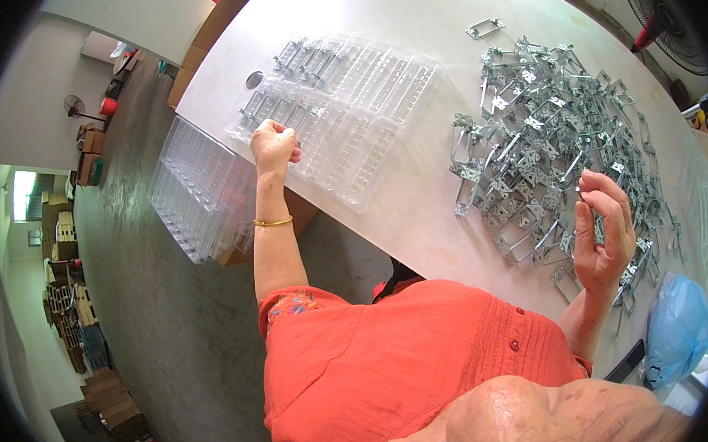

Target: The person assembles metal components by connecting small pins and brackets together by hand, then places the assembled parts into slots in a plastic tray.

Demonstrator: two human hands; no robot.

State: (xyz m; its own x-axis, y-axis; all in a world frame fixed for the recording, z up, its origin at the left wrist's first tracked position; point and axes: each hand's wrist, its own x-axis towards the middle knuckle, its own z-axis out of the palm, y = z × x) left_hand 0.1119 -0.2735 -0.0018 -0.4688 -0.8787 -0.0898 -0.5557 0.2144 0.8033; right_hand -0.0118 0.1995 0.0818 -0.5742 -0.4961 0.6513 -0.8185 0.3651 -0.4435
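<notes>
My left hand [273,147] is closed at the near edge of a clear plastic compartment tray [348,160]. Its fingers hide whatever they pinch. Beside it, several metal brackets [264,106] lie in the tray's slots, and another group of brackets [310,60] fills the far left part. Above a large heap of loose metal brackets [528,127], my right hand [605,236] is raised with thumb and fingertips together. A small shiny bit shows at those fingertips, too small against the heap to name.
Stacked clear trays [200,191] stand beyond the table's left edge. One bracket [485,28] lies apart behind the heap. A blue plastic bag [680,329] sits at the lower right, and a fan [664,19] stands at the far right. The white table [420,224] has a round hole.
</notes>
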